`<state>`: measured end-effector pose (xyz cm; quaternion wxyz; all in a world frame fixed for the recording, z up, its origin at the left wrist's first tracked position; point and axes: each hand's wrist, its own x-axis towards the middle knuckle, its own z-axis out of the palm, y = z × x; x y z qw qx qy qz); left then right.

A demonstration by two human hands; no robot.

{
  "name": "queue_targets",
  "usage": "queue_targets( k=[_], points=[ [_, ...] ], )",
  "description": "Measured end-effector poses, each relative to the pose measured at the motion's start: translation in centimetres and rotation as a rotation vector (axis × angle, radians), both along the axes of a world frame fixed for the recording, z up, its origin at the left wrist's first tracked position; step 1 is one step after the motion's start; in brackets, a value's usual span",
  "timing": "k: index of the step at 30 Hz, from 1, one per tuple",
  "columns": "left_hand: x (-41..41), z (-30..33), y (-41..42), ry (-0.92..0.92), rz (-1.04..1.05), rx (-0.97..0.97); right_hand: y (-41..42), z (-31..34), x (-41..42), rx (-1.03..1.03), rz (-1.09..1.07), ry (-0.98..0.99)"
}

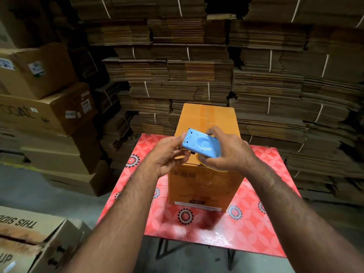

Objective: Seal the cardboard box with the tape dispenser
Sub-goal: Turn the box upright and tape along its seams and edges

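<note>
One cardboard box [206,134] stood upright on the red patterned table [256,213], toward its twelve o'clock edge, and one blue tape dispenser [200,143] was held in the air just above the box's near top edge. Both hands were on the dispenser. The left hand [167,154], at nine o'clock of the tool, pinched its toothed cutter end between thumb and curled fingers [183,152]. The right hand [230,152], at three o'clock, wrapped round the body, with the roll of clear tape [212,166] showing beneath the palm.

A glossy strip already ran along the top seam toward twelve o'clock, so the top looked taped, at least over its far part; whether the strip reached the near edge was hidden by the hands. The step in hand seemed to be readying the dispenser, probably freeing or finding the tape's loose end at the cutter. The next move would likely call for drawing out a short tail, pressing it onto the box's near face below the seam and pulling the tool along the flaps with steady downward pressure.

By count: one box on the table, one dispenser, one table, two hands. Around them stood several loose cartons at nine o'clock and many tied bundles of flattened cardboard [177,75], too many to count.
</note>
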<state>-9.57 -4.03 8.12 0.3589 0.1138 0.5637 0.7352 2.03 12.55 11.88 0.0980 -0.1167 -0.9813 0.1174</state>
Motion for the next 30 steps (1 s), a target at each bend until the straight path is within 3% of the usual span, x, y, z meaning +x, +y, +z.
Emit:
queue_targets(
  k=[10, 25, 30],
  points=[
    [0.0, -0.3, 1.1, 0.087, 0.086, -0.059, 0.3, -0.2, -0.9, -0.050, 0.034, 0.005],
    [-1.6, -0.2, 1.9, -0.253, 0.134, 0.092, 2.5, 0.7, -1.6, -0.199, 0.115, 0.013],
    [-2.1, -0.3, 2.2, -0.194, 0.120, 0.031, 2.8, 0.7, -1.8, -0.168, 0.125, -0.008]
  ],
)
